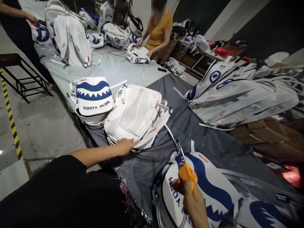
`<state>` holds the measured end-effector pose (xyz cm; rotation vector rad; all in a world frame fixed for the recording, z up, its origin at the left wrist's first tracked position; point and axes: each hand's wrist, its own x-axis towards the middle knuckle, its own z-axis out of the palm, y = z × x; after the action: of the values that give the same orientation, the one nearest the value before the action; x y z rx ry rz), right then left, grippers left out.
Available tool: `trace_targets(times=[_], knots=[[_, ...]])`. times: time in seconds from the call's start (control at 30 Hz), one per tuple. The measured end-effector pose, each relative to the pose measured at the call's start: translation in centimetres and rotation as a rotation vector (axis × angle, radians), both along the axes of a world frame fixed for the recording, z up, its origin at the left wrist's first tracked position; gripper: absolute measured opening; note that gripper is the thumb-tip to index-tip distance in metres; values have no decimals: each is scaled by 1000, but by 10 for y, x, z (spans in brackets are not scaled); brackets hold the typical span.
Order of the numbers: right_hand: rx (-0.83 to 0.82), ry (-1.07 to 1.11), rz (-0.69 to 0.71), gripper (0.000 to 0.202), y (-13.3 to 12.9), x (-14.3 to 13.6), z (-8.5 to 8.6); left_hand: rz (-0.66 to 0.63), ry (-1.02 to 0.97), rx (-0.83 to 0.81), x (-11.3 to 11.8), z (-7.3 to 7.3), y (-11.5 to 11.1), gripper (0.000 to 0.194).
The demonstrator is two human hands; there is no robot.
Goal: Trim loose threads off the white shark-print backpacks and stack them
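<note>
A white backpack (136,109) lies on the dark table cover in front of me, its padded back panel facing up. At its near edge is my left hand (125,146), the fingers closed on the bag's edge or strap; slight blur hides which. My right hand (196,201) grips scissors with orange handles (187,174), blades pointing away from me. Beneath the scissors sits another white backpack (213,180) with a blue wave, jagged teeth and "NEW YORK" lettering. A loose strap (170,133) trails from the first bag toward the blades.
Left of the middle bag stands a similar backpack (93,95). White backpacks (237,98) are piled at the right above cardboard boxes (263,136). Across the table a person in a yellow top (163,30) handles a bag. A dark stool (21,76) stands on the left floor.
</note>
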<state>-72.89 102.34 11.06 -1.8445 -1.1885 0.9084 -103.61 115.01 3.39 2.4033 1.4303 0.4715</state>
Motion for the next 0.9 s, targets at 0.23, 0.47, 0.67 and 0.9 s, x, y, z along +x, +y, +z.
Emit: trace_targets(times=[0.23,0.47,0.67,0.9], knots=[[-31,-398,524,70,93,-73,68,-402,101,-188,-20,-39,-94,69],[-188,-987,711,57,168,-174,89,733,-100,-123,-67,-34,-58,91],[-234,-1185,817,72,163,-202,95,907,-89,-134,-61,-63,-38,79],[-318,-1217,759,63,161,-149,110,753,-683,38,-74,-71,-68,51]])
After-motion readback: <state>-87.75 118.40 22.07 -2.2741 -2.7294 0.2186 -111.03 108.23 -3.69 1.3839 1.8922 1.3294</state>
